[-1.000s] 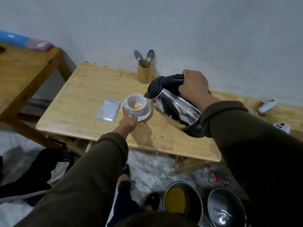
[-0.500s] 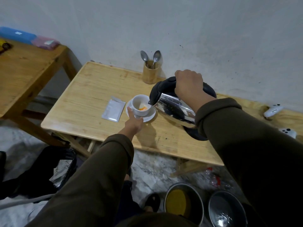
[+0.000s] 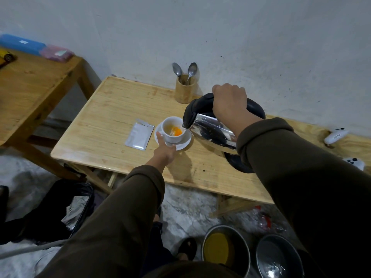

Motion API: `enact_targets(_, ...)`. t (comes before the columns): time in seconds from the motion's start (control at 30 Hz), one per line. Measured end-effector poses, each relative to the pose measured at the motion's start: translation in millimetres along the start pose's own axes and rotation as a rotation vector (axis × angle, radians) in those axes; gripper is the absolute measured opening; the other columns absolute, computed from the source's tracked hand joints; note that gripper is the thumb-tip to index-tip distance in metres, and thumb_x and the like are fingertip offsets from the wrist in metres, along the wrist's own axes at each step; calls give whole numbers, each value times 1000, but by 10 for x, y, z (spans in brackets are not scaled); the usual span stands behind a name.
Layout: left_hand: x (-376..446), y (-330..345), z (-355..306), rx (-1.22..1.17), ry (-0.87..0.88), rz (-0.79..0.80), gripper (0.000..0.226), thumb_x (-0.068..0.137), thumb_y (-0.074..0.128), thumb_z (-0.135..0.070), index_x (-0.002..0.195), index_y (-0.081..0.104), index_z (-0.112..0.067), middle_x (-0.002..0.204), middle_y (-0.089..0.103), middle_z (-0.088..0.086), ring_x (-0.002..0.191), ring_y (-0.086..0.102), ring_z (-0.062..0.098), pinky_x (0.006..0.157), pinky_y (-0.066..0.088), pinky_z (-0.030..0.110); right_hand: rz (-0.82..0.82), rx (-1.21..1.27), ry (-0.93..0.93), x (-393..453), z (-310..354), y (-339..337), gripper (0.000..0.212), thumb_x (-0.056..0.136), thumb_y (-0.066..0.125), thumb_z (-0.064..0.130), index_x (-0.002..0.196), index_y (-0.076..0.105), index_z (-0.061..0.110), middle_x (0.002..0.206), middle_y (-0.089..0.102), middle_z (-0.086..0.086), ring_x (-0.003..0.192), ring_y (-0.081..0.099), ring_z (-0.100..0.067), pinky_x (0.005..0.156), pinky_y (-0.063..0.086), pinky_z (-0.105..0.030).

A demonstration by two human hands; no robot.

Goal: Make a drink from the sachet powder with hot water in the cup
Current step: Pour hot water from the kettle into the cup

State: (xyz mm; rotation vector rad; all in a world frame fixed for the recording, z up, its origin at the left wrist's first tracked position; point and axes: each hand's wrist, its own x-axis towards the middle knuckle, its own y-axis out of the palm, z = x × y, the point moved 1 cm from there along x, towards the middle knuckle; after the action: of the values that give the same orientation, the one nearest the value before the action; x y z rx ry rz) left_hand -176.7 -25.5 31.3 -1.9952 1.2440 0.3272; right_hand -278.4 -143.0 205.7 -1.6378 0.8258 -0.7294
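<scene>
Head view shows a pale wooden table (image 3: 112, 125) against a grey wall, where the right hand (image 3: 229, 103) grips the kettle (image 3: 212, 129) tilted spout-left over the cup (image 3: 172, 132), whose saucer (image 3: 184, 142) the left hand (image 3: 165, 150) pinches, the sachet (image 3: 139, 134) lying just left.

A single head-worn wide-angle camera looks forward and steeply down, close above the tabletop (image 3: 112, 125) against a wall (image 3: 241, 37).
</scene>
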Motion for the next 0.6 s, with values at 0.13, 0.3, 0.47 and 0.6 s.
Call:
enact_targets(0.13, -12, 0, -5, 6, -1, -2, 77, 103, 37, -30, 152, -22, -21, 147, 38, 34, 132, 44, 47, 106, 38, 46, -5, -8, -6, 7, 8, 2, 24, 91, 52, 10, 114, 54, 7, 111, 62, -17, 104, 58, -34, 91, 44, -40)
enact_targets(0.3, -20, -4, -16, 7, 0, 3, 77, 103, 37, -28, 152, -22, -20, 147, 39, 33, 133, 44, 46, 106, 37, 45, -8, -12, -5, 24, -2, 7, 22, 90, 51, 8, 112, 54, 8, 109, 62, -16, 103, 58, -34, 90, 43, -39)
enact_targets(0.47, -34, 0, -37, -4, -11, 1, 77, 103, 37, -28, 152, -22, -21, 149, 36, 32, 135, 43, 44, 107, 37, 45, -21, -32, -21, 31, -13, 6, 23, 91, 50, 10, 113, 54, 8, 110, 62, -16, 103, 58, -34, 89, 43, -39)
enact_targets(0.6, -15, 9, -27, -6, -19, 1, 78, 102, 37, -30, 151, -23, -23, 149, 36, 32, 134, 44, 44, 108, 38, 46, -37, -47, -32, 26, -21, 13, 23, 92, 48, 11, 114, 54, 7, 111, 61, -16, 104, 58, -34, 89, 43, -40)
